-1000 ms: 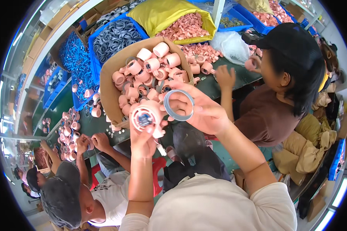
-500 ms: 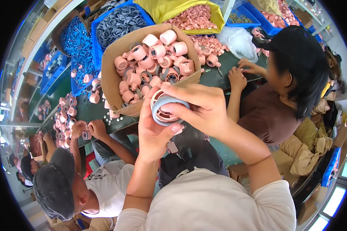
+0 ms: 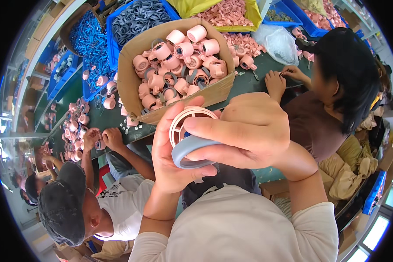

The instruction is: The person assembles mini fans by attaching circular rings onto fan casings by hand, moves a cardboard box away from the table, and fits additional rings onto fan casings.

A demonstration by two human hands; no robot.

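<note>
Close in front of my chest, my left hand [image 3: 167, 163] wraps round a small pink round housing [image 3: 191, 112] with a spoked open face. My right hand [image 3: 255, 131] pinches a grey-blue ring [image 3: 179, 158] between thumb and fingers. The ring is tilted and overlaps the lower part of the housing's face; whether the two touch I cannot tell. Just beyond my hands stands an open cardboard box [image 3: 127, 85], heaped with pink housings [image 3: 156, 81], several with dark grey rings on or among them.
Left of the box sit blue trays of dark grey rings [image 3: 142, 22] and blue parts [image 3: 89, 37]. A yellow bag [image 3: 256, 15] of small pink pieces and a clear plastic bag [image 3: 277, 46] lie behind. Co-workers sit at both sides: a white shirt [image 3: 126, 205] left, a brown shirt [image 3: 303, 111] right.
My right hand has shifted right and tilted the grey-blue ring away from the pink housing, so more of the spoked face shows. My left hand keeps its hold.
</note>
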